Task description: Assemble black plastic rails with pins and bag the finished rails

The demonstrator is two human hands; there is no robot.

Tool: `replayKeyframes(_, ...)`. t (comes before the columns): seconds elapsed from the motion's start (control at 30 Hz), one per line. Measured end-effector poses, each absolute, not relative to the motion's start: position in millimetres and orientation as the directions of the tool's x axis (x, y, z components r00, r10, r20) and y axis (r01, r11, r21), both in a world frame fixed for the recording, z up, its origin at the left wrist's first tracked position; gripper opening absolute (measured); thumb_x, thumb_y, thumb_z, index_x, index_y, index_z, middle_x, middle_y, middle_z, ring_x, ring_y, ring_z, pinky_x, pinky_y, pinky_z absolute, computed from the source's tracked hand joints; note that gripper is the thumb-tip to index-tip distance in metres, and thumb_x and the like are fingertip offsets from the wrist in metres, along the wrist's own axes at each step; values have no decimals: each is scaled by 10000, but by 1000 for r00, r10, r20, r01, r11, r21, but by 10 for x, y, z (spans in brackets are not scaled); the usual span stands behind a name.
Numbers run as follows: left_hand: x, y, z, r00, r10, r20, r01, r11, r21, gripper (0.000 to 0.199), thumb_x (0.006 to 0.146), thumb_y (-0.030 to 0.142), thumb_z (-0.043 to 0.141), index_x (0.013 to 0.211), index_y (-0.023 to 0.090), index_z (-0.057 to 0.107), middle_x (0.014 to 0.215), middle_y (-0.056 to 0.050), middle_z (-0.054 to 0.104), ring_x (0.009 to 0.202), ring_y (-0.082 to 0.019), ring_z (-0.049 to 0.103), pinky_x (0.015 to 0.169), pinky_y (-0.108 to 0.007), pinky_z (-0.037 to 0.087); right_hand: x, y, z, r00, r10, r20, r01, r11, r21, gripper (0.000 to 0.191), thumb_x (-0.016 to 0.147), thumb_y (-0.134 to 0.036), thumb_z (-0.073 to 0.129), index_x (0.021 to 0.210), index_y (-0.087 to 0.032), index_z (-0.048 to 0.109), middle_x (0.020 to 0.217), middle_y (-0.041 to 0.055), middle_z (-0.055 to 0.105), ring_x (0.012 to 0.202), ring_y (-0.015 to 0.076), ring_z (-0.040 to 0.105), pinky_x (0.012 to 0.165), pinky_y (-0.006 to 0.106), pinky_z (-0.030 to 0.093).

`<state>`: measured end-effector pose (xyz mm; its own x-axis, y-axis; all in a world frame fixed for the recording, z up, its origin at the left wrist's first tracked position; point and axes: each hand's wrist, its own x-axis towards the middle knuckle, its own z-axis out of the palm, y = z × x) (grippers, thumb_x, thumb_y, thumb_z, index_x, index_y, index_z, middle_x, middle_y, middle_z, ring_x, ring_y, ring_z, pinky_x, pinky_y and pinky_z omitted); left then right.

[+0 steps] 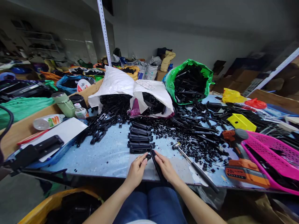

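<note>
Near the front edge of the table, my left hand [136,169] pinches a small round black plastic part [148,157]. Close beside it, my right hand [166,166] grips a long black plastic bar [157,165], which slants down toward the table edge. The round part sits by the bar's upper end; whether they touch I cannot tell. Just beyond my hands lies a neat stack of black plastic pieces [141,138]. To the right rests a hammer [196,166], its head pointing away from me.
Loose small black parts and pins [191,146] spread across the right middle. White sacks [119,82] and a green bag [167,82] of black parts stand behind. An orange cordless drill [245,171] and pink basket [259,140] sit right; bottles [80,111] and a white board [67,133] left.
</note>
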<state>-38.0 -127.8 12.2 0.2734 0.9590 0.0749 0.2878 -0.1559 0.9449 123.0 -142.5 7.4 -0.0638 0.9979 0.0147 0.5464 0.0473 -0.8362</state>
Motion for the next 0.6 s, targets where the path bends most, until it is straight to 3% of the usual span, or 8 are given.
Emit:
replayKeyframes(0.03, -358, -1296, 142, 274, 959, 75, 269, -152, 951, 409, 842, 381, 369, 1134, 160, 551, 830, -41, 594, 705, -153, 581, 668, -289, 477, 1213, -1400, 80, -19, 1000, 15, 376, 21, -927, 504, 856, -527, 351, 1224, -220, 507, 1146, 93, 565, 1102, 228, 482, 931, 377, 365)
replayKeyframes(0.1, -337, -1307, 178, 264, 960, 96, 255, -165, 953, 419, 850, 381, 361, 1150, 161, 553, 864, -52, 606, 771, -166, 595, 723, -305, 480, 1155, -1369, 95, -14, 999, -29, 64, -28, -998, 537, 791, -572, 449, 1208, -241, 523, 1136, 66, 582, 1082, 224, 500, 925, 374, 376)
replayKeyframes(0.2, -359, -1302, 223, 237, 959, 157, 309, -228, 923, 411, 840, 352, 404, 1194, 178, 521, 988, -72, 614, 914, -189, 585, 822, -329, 460, 1087, -1364, 113, -106, 986, -131, -188, -149, -971, 582, 753, -546, 527, 1253, -253, 471, 974, 47, 632, 754, 173, 610, 727, 350, 482)
replayKeyframes(0.27, -391, -1311, 252, 242, 948, 207, 366, -287, 885, 403, 835, 323, 421, 1204, 190, 512, 1051, -80, 605, 991, -198, 561, 868, -339, 440, 1111, -1361, 133, -155, 981, -119, -165, -145, -976, 590, 756, -530, 532, 1273, -258, 444, 919, 39, 619, 610, 129, 579, 592, 302, 489)
replayKeyframes(0.33, -419, -1337, 277, 259, 934, 245, 420, -337, 843, 386, 842, 306, 414, 1196, 199, 521, 1033, -82, 612, 980, -200, 566, 855, -342, 450, 1197, -1344, 178, -200, 980, -19, 3, -18, -1000, 562, 759, -501, 547, 1260, -262, 461, 937, 42, 590, 595, 110, 545, 546, 269, 474)
replayKeyframes(0.47, -424, -1397, 289, 264, 922, 283, 480, -380, 791, 344, 858, 296, 396, 1148, 212, 562, 927, -77, 629, 863, -196, 602, 747, -326, 496, 1384, -1306, 312, -350, 914, 207, 390, 343, -855, 498, 777, -434, 565, 1236, -254, 497, 869, 34, 569, 730, 140, 517, 677, 296, 472)
replayKeyframes(0.53, -389, -1418, 277, 243, 910, 336, 465, -413, 783, 337, 869, 281, 382, 1145, 208, 562, 919, -78, 628, 862, -190, 604, 745, -318, 497, 1384, -1313, 343, -352, 897, 268, 432, 410, -803, 497, 795, -430, 547, 1254, -254, 476, 849, 31, 558, 751, 144, 511, 683, 293, 476)
replayKeyframes(0.6, -334, -1434, 269, 194, 893, 405, 441, -448, 777, 337, 878, 264, 375, 1162, 200, 545, 941, -82, 625, 883, -184, 599, 765, -313, 492, 1299, -1344, 327, -284, 905, 318, 387, 411, -825, 492, 817, -433, 517, 1274, -265, 448, 866, 33, 540, 709, 129, 513, 610, 262, 489)
